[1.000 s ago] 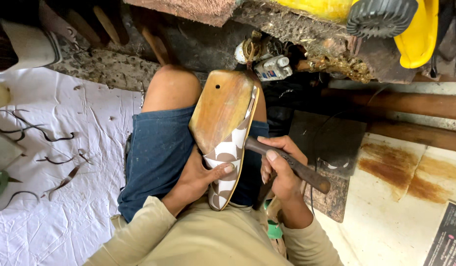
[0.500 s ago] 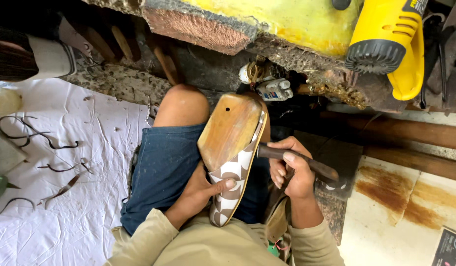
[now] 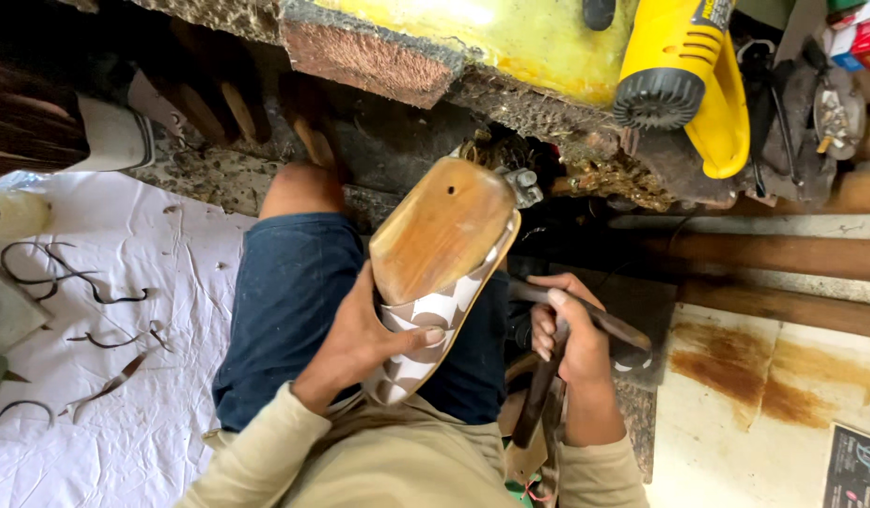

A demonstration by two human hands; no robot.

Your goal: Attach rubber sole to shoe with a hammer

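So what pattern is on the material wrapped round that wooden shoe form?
Brown and white blocky shapes on the wrapped material, best seen in the head view.

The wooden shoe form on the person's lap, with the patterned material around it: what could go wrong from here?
1. The brown wooden shoe form rests on the thigh, steadied only by the left hand; it may slip or twist.
2. The left thumb presses the brown-and-white patterned material close to where the dark-handled tool in the right hand works; a slip could hurt it.
3. The yellow power tool sits at the bench edge above and might fall.
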